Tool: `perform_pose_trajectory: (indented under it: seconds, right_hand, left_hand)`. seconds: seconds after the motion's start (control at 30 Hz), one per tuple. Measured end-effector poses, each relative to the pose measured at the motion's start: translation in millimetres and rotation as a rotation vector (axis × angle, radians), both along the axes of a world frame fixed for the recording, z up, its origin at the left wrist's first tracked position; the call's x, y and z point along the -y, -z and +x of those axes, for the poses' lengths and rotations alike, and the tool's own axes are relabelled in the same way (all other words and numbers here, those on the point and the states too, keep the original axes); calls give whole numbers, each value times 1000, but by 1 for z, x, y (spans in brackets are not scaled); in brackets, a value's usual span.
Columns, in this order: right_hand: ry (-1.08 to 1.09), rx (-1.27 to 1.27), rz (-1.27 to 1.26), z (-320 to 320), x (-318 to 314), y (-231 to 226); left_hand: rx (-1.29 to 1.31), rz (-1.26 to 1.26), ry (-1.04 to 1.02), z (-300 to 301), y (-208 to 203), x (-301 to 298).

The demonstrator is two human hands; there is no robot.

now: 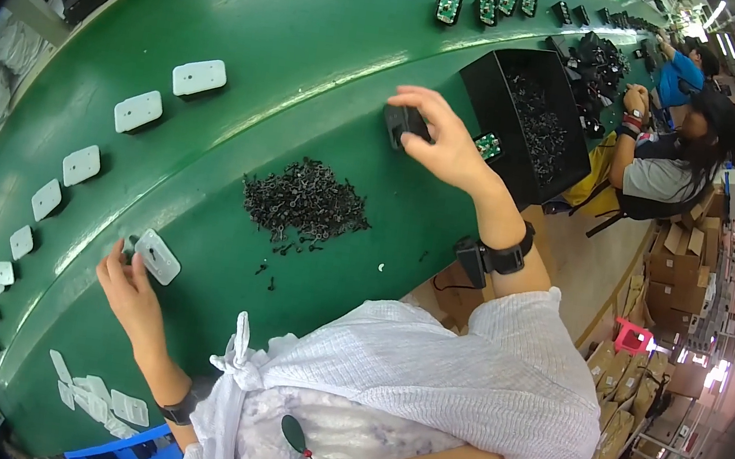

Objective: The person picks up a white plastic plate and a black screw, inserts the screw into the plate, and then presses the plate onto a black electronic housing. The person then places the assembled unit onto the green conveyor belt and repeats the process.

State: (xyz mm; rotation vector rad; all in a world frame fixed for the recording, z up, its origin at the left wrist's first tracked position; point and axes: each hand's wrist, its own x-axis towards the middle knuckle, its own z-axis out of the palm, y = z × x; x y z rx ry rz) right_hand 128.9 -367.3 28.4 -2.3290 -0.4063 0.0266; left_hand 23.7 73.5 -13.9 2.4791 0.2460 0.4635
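Right hand (pixel 450 152) outstretched — fingers (pixel 423 100) clasping black casing (pixel 396 128), left hand (pixel 131 302) (fingers parted) by cover (pixel 160 260)

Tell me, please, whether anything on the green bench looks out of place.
A few small black parts lie strayed on the near side of the pile, and a small white scrap, unlike anything around it, sits alone to the right.

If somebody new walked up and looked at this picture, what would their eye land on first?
Probably the heap of small black parts in the middle of the green table. Next, perhaps, the big black bin right of it, holding more small dark parts, with the right hand gripping a black case nearby. On the left, a row of white-topped pieces stretches away.
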Motion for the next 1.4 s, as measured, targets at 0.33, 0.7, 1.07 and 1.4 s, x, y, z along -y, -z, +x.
perform_pose_trajectory:
  seconds: [0.33,0.7,1.07,1.4]
  right_hand:
    - [239,132,-451,-11,-5,-4]
    - [-485,328,35,-4,-163,-34]
    - [-846,373,-164,-16,-266,-1]
    - [-838,431,-263,-24,-273,8]
  left_hand:
    - [62,316,-39,-8,1,41]
    - [99,38,122,-27,-2,27]
    - [145,-165,129,-39,-2,12]
    - [10,165,77,-45,0,15]
